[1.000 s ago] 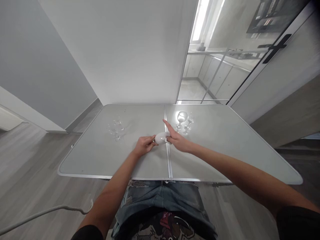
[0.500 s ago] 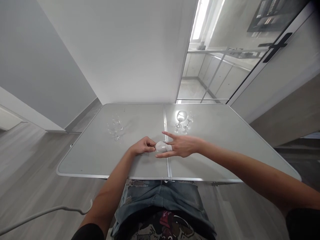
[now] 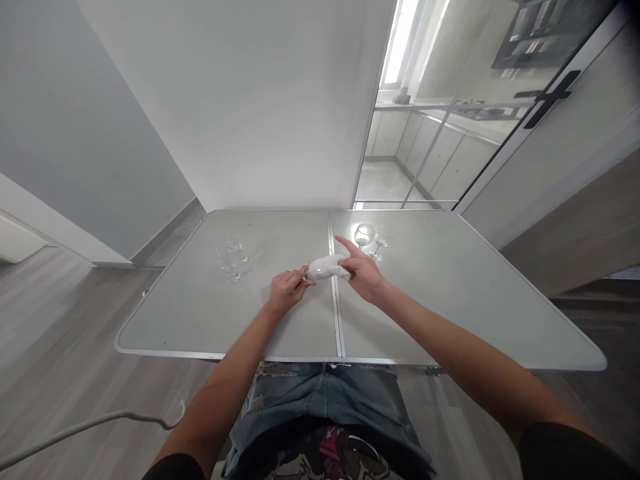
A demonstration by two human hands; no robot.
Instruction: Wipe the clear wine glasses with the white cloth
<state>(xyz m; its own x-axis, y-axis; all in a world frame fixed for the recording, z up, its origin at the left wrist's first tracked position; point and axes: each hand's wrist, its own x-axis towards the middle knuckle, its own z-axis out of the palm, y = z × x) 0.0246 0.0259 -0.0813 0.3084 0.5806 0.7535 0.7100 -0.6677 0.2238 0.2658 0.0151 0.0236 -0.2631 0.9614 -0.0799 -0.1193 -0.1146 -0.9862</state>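
Over the middle of the grey folding table (image 3: 425, 313), both hands hold a small clear stemmed glass wrapped in a white cloth (image 3: 324, 268) that lies sideways between them. My left hand (image 3: 286, 291) pinches the glass's stem end with its fingertips. My right hand (image 3: 364, 273) grips the cloth at the bowl end, with the index finger stretched out over it. The glass itself is mostly hidden by the cloth.
Two clear stemmed glasses (image 3: 366, 237) stand upright just beyond my right hand. Several more small clear glasses (image 3: 231, 259) stand in a cluster at the left. A metal seam (image 3: 336, 313) runs down the table's middle. A white cable (image 3: 100, 423) lies on the floor at the left.
The right hand spread its fingers half a second ago, then closed on the cloth again. Both hands and the wrapped glass have moved slightly away from me.
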